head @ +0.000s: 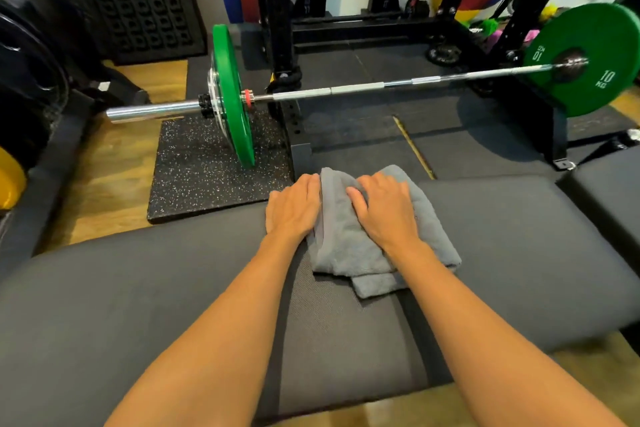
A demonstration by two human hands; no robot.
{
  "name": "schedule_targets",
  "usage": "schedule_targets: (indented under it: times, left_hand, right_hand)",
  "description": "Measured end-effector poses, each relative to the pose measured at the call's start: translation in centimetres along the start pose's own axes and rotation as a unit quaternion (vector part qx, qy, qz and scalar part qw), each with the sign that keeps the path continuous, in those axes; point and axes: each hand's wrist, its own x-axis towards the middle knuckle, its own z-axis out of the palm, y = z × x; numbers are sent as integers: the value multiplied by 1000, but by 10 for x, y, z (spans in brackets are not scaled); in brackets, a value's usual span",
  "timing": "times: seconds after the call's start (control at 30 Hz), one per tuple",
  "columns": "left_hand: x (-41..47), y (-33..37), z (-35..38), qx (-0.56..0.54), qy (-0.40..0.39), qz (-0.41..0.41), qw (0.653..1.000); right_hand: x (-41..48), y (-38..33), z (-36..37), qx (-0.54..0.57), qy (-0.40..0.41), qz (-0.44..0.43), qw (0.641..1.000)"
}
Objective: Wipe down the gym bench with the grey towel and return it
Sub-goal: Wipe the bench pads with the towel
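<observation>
Right hand (388, 210) flat, fingers spread, pressing on the grey towel (349, 246). Left hand (294, 206) flat on the towel's left edge, half on the bench (138, 288). Towel bunched at bench's far edge; bench runs left-right, most unwiped pad lies sideways.

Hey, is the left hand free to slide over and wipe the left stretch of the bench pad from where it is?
Probably yes. The left hand rests flat at the grey towel's left edge, and the bench pad to its left shows nothing lying on it.
</observation>
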Motion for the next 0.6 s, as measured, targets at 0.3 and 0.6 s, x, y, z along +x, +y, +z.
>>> schedule_targets:
  times: [0.3,0.6]
  left_hand:
    - [-1,53,25,21,-69,46,996]
    - [9,42,57,-78,29,85,993]
  right_hand:
    - [-157,24,-55,3,1,30,1000]
    - [12,51,-5,-23,45,-13,999]
